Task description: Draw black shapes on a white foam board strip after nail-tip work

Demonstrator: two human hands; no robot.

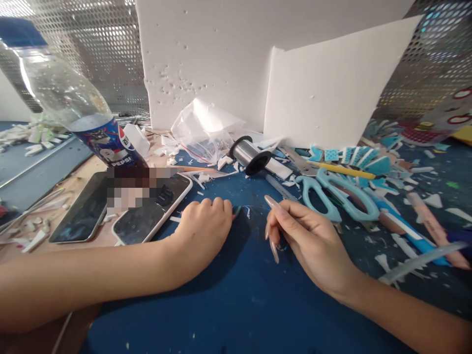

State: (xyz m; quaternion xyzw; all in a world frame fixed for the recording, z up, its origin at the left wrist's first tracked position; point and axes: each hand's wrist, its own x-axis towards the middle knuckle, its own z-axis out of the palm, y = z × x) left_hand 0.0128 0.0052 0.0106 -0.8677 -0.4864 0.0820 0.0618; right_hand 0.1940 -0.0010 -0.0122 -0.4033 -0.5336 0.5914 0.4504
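Observation:
My left hand [206, 223] rests low over the blue table surface, back up, its fingers curled under. A small dark greenish tip [236, 212] shows by its fingertips; what the fingers hold is hidden. To the right, my right hand [306, 236] has its long-nailed thumb and fingers drawn together in a pinch. Anything between them is too small to name. Beyond the two hands, a black-ended spool of fine silvery strand [248, 153] lies on its side. Light-blue-handled scissors [348, 201] lie just past my right hand.
Two phones [83, 211] and a Pepsi bottle [106, 142] stand at left. White foam boards [324, 88] rise behind a clear plastic bag [206, 130]. Foam scraps, a yellow pencil [342, 170], a blue-and-white tool [409, 228] and a pink marker [438, 228] crowd the right.

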